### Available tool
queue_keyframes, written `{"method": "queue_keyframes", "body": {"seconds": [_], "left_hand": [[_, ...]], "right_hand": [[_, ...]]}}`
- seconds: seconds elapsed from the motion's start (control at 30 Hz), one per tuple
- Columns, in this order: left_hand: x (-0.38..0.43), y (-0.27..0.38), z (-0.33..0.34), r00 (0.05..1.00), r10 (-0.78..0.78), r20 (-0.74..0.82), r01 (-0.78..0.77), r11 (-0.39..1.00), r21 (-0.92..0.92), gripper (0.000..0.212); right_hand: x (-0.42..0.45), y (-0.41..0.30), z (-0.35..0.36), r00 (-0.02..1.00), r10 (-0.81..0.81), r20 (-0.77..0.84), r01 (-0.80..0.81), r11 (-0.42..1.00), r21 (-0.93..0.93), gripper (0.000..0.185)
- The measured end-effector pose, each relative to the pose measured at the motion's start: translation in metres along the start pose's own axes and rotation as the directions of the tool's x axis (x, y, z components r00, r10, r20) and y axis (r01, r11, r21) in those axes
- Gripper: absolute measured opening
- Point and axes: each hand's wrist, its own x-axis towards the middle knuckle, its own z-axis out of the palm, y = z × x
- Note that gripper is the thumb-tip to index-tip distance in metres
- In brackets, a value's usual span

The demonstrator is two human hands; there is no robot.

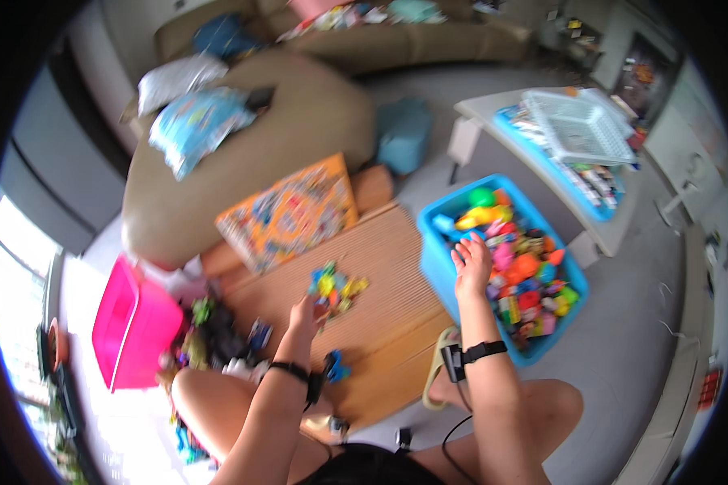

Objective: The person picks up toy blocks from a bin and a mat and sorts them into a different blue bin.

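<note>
My left hand (304,315) reaches to a small pile of colourful toys (333,285) on a brown ribbed board (388,260). Blur and the hand's own back hide whether its fingers hold a piece. Over the near left rim of a blue plastic bin (440,276), my right hand (474,267) is raised with fingers apart, and nothing shows in it. Mixed plastic toys (525,267) fill the bin, among them a green ball (481,197) and a yellow toy (482,216). A blue toy (338,367) lies on the board, nearer my knees.
To the left stands a pink bin (130,333), with dark and green toys (209,330) heaped beside it. An orange picture board (291,212) leans by the brown sofa (315,109). A low table (485,106) bears a pale plastic basket (576,127). A teal stool (403,136) stands behind.
</note>
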Motion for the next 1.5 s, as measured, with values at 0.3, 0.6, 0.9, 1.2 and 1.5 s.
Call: {"method": "queue_keyframes", "body": {"seconds": [0.3,0.6,0.9,1.2,1.5], "left_hand": [[0.047,-0.057,-0.096,0.958,-0.165,-0.233,0.121,0.974,-0.193,0.018],[0.077,-0.073,-0.079,0.953,0.005,-0.303,0.252,0.542,0.801,0.124],[0.084,-0.082,-0.043,0.927,0.144,-0.346,0.244,0.468,0.849,0.108],[0.113,-0.114,-0.034,0.839,0.391,-0.378,0.012,0.682,0.732,0.029],[0.117,-0.116,-0.005,0.910,0.188,-0.370,0.035,0.854,0.520,0.029]], "right_hand": [[-0.165,0.241,-0.023,0.259,0.716,0.648,0.786,0.234,-0.573,0.042],[-0.099,0.293,-0.035,0.733,0.415,0.539,0.539,0.129,-0.832,0.031],[-0.013,0.303,0.024,0.707,0.622,0.337,0.627,-0.329,-0.707,0.106],[-0.034,0.319,0.013,0.555,0.601,0.574,0.816,-0.260,-0.516,0.074],[-0.048,0.345,-0.019,0.722,0.567,0.396,0.458,0.036,-0.888,0.043]]}}
